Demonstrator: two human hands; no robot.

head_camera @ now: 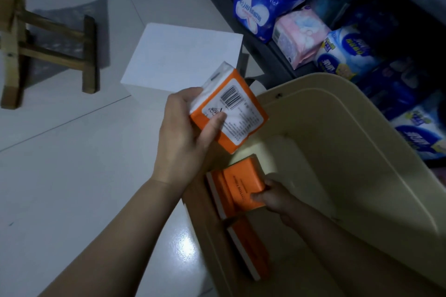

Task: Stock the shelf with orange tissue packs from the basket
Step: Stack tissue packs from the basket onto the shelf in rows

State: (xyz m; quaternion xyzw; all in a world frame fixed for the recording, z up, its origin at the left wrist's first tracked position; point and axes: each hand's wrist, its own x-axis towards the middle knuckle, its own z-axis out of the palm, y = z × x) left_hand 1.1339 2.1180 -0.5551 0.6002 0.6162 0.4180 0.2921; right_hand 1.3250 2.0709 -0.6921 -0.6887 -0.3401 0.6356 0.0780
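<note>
With left hand (183, 132), gripped one orange plastic-wrapped tissue pack (231, 108), barcode side up, above the edge of the cream plastic basket (325, 82). With right hand (275, 196), pinched a second orange pack (239, 185) inside that basket, just beside a third orange pack (251, 251). Faced a dark shelf (260, 50) of blue and pink packets (265, 0) beyond.

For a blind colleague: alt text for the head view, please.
The left hand holds an orange tissue pack over a cream basket; the right hand grips a second pack inside it. A third pack lies there, near a stocked shelf.
</note>
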